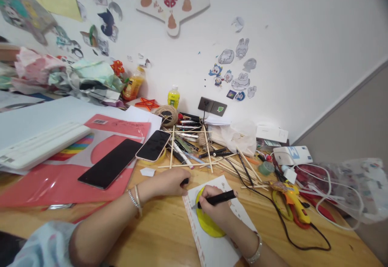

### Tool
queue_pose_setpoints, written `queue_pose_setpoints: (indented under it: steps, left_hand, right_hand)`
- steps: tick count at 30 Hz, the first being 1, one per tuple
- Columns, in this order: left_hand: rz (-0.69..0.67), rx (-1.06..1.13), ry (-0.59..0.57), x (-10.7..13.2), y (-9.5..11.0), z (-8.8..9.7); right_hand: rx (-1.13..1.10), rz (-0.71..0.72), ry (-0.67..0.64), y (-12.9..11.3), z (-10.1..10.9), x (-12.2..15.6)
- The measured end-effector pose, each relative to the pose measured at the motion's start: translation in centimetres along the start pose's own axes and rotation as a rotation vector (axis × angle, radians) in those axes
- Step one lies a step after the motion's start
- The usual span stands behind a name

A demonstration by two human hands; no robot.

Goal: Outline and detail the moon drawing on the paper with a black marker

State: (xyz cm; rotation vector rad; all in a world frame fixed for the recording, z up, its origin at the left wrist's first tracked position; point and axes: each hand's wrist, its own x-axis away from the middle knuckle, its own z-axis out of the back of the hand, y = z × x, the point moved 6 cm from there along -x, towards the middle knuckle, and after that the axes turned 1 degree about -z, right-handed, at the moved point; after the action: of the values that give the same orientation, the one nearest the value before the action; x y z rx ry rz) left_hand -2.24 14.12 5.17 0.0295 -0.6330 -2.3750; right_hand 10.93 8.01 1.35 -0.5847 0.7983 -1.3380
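My right hand [216,206] is closed round a black marker [222,198], its tip over the left edge of a yellow circle [209,224]. That circle lies on a white sheet of paper [224,255] with pinkish markings along its left border. Fingers curled, my left hand [173,181] rests by the paper's upper left corner. A small black marker cap [184,182] sticks out of its grip. Just beyond it lies a white paper scrap [147,172]. My right hand covers part of the circle.
Wooden sticks [209,149], several markers [188,127] and a twine roll [167,116] lie behind the paper. A yellow glue gun [292,202] with its black cord is at the right. Two phones [154,145] and a red folder [121,123] are at the left.
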Motion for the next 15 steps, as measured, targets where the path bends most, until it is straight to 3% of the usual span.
queue_pose_setpoints:
  steps: [15]
  left_hand:
    - [0.006, 0.027, -0.019, -0.05, -0.32, -0.22]
  right_hand:
    - [-0.1, 0.004, -0.001, -0.78, 0.76, 0.47]
